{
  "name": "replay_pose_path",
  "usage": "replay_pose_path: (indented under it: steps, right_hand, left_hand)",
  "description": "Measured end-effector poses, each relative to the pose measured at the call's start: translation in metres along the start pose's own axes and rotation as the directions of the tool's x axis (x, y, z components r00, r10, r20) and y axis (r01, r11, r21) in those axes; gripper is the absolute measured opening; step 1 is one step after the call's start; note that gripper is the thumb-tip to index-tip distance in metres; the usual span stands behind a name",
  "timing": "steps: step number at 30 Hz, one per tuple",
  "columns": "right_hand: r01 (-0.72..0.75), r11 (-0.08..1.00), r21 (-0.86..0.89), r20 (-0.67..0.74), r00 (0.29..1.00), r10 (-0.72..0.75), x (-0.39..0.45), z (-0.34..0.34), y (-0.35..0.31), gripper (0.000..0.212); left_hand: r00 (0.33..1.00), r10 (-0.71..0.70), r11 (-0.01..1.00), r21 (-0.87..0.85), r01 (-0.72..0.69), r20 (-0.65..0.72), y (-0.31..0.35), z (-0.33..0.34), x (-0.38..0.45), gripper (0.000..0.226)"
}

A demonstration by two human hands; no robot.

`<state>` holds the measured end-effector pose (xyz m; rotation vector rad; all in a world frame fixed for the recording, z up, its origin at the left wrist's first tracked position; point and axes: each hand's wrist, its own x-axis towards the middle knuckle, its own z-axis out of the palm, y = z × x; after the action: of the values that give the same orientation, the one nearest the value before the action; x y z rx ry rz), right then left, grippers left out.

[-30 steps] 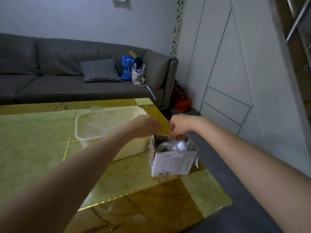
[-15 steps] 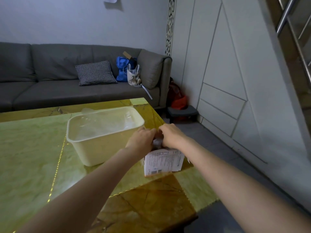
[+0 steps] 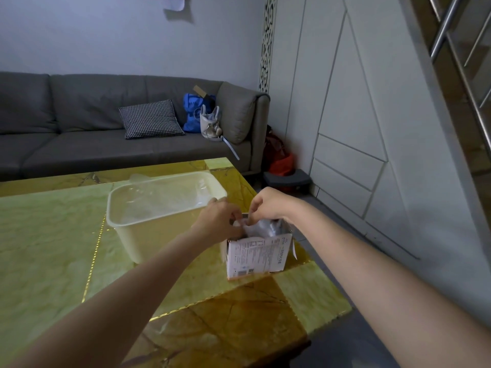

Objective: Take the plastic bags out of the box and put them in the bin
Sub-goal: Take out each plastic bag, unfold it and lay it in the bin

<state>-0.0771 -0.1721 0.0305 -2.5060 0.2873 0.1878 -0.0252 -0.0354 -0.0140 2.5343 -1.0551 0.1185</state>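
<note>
A small white printed cardboard box (image 3: 256, 257) stands open near the table's right edge, with crumpled clear plastic bags (image 3: 265, 228) showing inside. Left of it is a cream plastic bin (image 3: 148, 229) holding clear plastic. My left hand (image 3: 219, 224) is at the box's left rim, fingers curled onto the plastic. My right hand (image 3: 268, 205) hovers over the box's opening and pinches the plastic from above. Both hands meet over the box's far left corner.
The green and yellow marble-look table (image 3: 66, 261) ends just right of the box. A grey sofa (image 3: 79, 134) with a checked cushion and bags stands behind. A white panelled wall (image 3: 358, 115) is on the right.
My left hand came from over the bin's edge to the box. My right hand stayed at the box's opening. The view shifted slightly.
</note>
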Motion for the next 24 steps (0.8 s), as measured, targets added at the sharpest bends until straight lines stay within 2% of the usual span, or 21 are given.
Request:
replay_pose_path:
  steps: [2,5,7,10,12,13,15,17,18,19,22,24]
  right_hand:
    - [0.04,0.999,0.028,0.023,0.999,-0.041,-0.001,-0.002,-0.003,0.014]
    - [0.048,0.999,0.018,0.11,0.993,-0.049,-0.002,-0.003,-0.005,0.021]
    - [0.032,0.999,-0.035,0.129,0.991,-0.027,-0.002,-0.005,-0.004,0.027]
    - [0.053,0.996,-0.066,0.097,0.994,-0.046,-0.003,-0.006,-0.005,0.015]
    - [0.121,0.99,0.074,0.087,0.988,-0.127,-0.005,-0.009,-0.012,0.01]
    - [0.168,0.96,0.223,0.076,0.979,-0.189,-0.008,-0.012,-0.019,0.007]
    - [0.246,0.779,0.576,-0.014,0.957,-0.291,-0.01,-0.025,-0.037,0.006]
    - [0.302,0.573,0.762,-0.139,0.94,-0.31,-0.011,-0.041,-0.055,0.014]
    - [0.322,0.538,0.779,-0.183,0.937,-0.297,-0.011,-0.047,-0.061,0.018]
    - [0.336,0.547,0.767,-0.211,0.937,-0.28,-0.012,-0.051,-0.065,0.02]
    - [0.331,0.549,0.768,-0.272,0.944,-0.188,-0.009,-0.051,-0.063,0.02]
    - [0.338,0.478,0.811,-0.349,0.935,-0.07,-0.005,-0.048,-0.057,0.019]
  left_hand:
    - [0.998,-0.06,0.984,-0.169,0.06,0.004,0.0,-0.001,0.0,0.016]
    - [0.991,-0.114,0.888,-0.44,0.131,0.065,0.003,0.001,-0.003,0.016]
    - [0.986,-0.109,0.851,-0.5,0.159,0.128,0.003,0.005,-0.005,0.02]
    - [0.976,-0.088,0.878,-0.448,0.171,0.201,-0.001,0.01,-0.007,0.034]
    - [0.98,-0.076,0.911,-0.386,0.144,0.186,-0.004,0.012,-0.005,0.034]
    - [0.978,-0.077,0.906,-0.395,0.149,0.192,-0.004,0.013,-0.006,0.031]
    - [0.971,-0.101,0.869,-0.456,0.193,0.218,-0.005,0.016,-0.006,0.028]
    - [0.965,-0.111,0.832,-0.508,0.22,0.237,-0.005,0.012,-0.006,0.026]
    - [0.966,-0.094,0.797,-0.564,0.218,0.241,-0.005,0.008,-0.007,0.026]
    - [0.967,-0.08,0.733,-0.643,0.222,0.243,-0.002,0.0,-0.01,0.029]
    - [0.97,-0.125,0.519,-0.819,0.244,0.21,-0.004,-0.023,-0.018,0.049]
    - [0.971,-0.187,0.427,-0.878,0.218,0.15,-0.012,-0.037,-0.022,0.039]
